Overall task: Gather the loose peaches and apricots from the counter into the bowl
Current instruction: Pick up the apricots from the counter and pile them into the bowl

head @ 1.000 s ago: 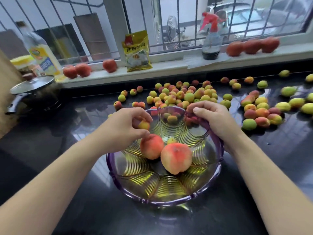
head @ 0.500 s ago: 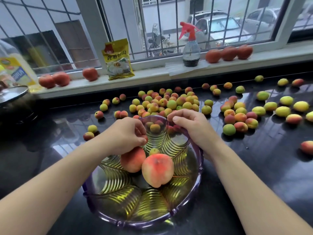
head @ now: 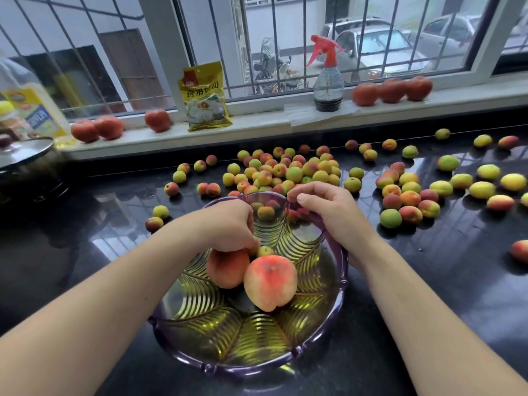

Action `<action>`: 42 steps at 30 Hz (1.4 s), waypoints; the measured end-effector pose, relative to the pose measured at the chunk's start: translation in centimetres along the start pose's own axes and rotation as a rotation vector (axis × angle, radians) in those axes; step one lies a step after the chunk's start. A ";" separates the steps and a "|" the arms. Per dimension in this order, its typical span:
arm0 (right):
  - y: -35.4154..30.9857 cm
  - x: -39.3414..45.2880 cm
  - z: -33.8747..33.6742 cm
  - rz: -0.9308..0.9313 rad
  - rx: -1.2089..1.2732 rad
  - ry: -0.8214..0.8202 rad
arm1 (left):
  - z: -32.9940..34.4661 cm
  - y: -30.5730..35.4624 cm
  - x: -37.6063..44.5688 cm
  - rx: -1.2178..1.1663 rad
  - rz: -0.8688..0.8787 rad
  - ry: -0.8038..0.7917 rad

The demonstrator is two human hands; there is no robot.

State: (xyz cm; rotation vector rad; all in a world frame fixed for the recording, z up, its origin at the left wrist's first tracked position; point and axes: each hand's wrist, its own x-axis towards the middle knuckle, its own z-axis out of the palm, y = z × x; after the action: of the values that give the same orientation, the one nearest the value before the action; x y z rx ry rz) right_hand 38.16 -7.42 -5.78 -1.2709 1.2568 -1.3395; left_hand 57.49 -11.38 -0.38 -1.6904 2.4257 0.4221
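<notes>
Your left hand (head: 228, 227) reaches into the purple bowl (head: 328, 318), fingers curled over a small apricot (head: 265, 250) beside two peaches (head: 270, 282). Your right hand (head: 328, 212) grips the bowl's far rim; loose fruit lies on the table (head: 428, 281) beyond.

head view | worn at head height | faces forward and down over counter (head: 85, 252) toward window (head: 371, 38) | close
</notes>
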 end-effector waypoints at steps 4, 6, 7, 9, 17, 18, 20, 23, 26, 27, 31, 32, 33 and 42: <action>-0.1 -0.1 0.0 -0.005 -0.002 0.001 | -0.7 -1.9 -1.2 -0.235 -0.011 0.228; -0.1 0.0 0.0 -0.012 -0.014 -0.004 | -1.0 -4.8 -2.4 -0.405 -0.075 0.528; 0.0 0.0 0.1 -0.014 -0.018 -0.006 | -1.0 -6.7 -2.8 -0.487 -0.124 0.675; 0.0 0.1 0.1 -0.014 -0.017 -0.009 | -0.6 -10.8 -3.6 -0.616 -0.203 0.801; 0.0 0.0 0.2 -0.004 0.022 0.003 | 3.8 -12.9 -3.6 -0.666 0.016 0.180; 0.0 -0.1 0.2 -0.002 0.028 0.001 | 4.2 -12.5 -3.0 -0.731 -0.014 0.213; 0.1 -0.1 0.2 0.007 0.038 0.000 | 5.0 -12.6 -2.0 -0.715 -0.067 0.259; 0.1 0.0 0.2 0.024 0.066 0.001 | 5.6 -13.0 -2.0 -0.578 -0.032 0.368; 0.2 0.1 0.2 0.032 0.070 -0.002 | 4.6 -14.2 -2.6 -0.465 -0.082 0.479; 0.3 0.2 0.1 0.032 0.067 -0.003 | 4.1 -14.6 -2.8 -0.593 -0.106 0.545; 0.3 0.1 0.2 0.026 0.058 0.003 | 1.1 -14.5 -5.1 -1.100 -0.053 0.689; 0.2 0.1 0.2 0.028 0.058 0.003 | 0.4 -13.8 -6.1 -1.190 0.010 0.660; 0.2 0.1 0.2 0.030 0.057 0.002 | -0.1 -12.9 -7.0 -1.284 0.089 0.592; 0.5 0.1 0.2 0.024 0.057 0.004 | 0.6 -6.8 -10.0 -1.482 0.320 -0.036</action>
State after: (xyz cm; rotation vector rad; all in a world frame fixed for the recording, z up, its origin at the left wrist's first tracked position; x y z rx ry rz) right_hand 38.34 -7.63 -6.23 -1.2105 1.2240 -1.3521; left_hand 67.35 -4.50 0.98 -1.3815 2.3189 2.6955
